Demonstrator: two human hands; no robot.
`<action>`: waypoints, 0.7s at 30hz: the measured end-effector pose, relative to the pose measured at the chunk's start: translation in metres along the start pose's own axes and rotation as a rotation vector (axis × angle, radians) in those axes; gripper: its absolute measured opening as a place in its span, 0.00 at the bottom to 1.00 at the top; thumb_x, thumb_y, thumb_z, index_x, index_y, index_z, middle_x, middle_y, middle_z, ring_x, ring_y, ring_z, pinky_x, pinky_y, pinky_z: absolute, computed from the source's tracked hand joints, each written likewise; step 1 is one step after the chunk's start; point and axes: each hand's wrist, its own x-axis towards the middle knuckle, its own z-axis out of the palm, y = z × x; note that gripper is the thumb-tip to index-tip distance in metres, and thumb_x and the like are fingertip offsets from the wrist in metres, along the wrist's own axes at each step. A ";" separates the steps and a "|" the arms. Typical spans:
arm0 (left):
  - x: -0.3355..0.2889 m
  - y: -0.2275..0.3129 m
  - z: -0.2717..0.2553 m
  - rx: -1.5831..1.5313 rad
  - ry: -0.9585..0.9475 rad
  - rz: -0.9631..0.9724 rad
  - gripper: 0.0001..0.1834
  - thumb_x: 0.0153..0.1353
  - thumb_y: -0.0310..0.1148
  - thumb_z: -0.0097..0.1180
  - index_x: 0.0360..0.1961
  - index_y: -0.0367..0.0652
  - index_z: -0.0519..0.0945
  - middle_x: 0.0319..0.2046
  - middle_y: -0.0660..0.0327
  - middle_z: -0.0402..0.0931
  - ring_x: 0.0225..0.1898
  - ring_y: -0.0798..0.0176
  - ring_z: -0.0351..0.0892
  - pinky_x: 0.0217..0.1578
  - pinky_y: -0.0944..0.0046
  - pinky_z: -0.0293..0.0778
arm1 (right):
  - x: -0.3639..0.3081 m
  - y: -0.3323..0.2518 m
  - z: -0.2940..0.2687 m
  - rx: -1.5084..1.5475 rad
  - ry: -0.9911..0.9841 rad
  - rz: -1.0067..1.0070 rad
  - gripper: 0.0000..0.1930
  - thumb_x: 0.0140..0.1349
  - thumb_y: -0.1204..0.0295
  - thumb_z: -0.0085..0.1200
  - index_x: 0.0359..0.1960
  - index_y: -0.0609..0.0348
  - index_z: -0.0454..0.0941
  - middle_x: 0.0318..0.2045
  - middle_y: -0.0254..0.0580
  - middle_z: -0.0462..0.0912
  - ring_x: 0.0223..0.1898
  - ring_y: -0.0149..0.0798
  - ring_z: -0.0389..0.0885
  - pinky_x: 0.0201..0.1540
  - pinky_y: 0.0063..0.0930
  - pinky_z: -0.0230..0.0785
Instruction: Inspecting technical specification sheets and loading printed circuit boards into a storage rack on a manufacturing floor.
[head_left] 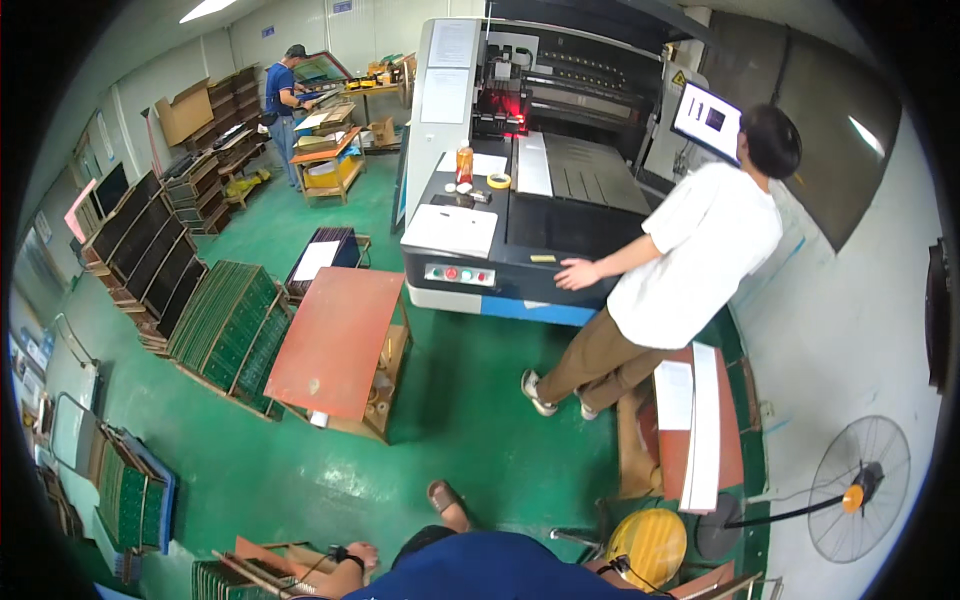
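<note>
My left hand (362, 556), with a black band at its wrist, rests low in the picture beside my blue-shirted body. Just to its left stands a rack of thin boards (225, 578) with brown panels leaning at its top. Whether those fingers hold anything is too small to make out. Of my right arm only a bit of wrist with a black strap shows at the lower edge, near a round yellow stool seat (648, 550); the right hand itself is hidden. My foot in a brown sandal (447, 505) is on the green floor.
A worktable with a reddish top (340, 335) stands ahead, beside racks of green boards (228, 325). A person in a white shirt (700, 255) touches a large machine's front edge (505, 275). A standing fan (858, 490) is at right. Another person (283, 95) works far back.
</note>
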 end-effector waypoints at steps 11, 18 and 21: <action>0.097 0.235 0.055 0.709 0.767 0.291 0.13 0.54 0.33 0.52 0.37 0.35 0.79 0.23 0.58 0.79 0.22 0.66 0.79 0.24 0.66 0.75 | -0.107 -0.159 -0.324 1.283 0.951 -0.239 0.12 0.56 0.69 0.47 0.40 0.58 0.77 0.29 0.35 0.80 0.24 0.29 0.77 0.23 0.23 0.67; 0.132 0.303 0.175 0.817 0.521 0.362 0.13 0.57 0.33 0.52 0.36 0.31 0.77 0.27 0.55 0.79 0.26 0.64 0.79 0.28 0.66 0.75 | -0.084 -0.155 -0.386 1.266 0.713 -0.179 0.15 0.56 0.65 0.49 0.44 0.57 0.76 0.33 0.35 0.80 0.30 0.31 0.79 0.28 0.23 0.70; 0.135 0.308 0.175 0.988 0.487 0.319 0.13 0.57 0.34 0.52 0.34 0.32 0.77 0.26 0.55 0.79 0.25 0.64 0.78 0.27 0.66 0.74 | -0.046 -0.134 -0.413 1.249 0.603 -0.068 0.14 0.56 0.63 0.49 0.42 0.54 0.77 0.33 0.35 0.79 0.30 0.32 0.80 0.27 0.24 0.70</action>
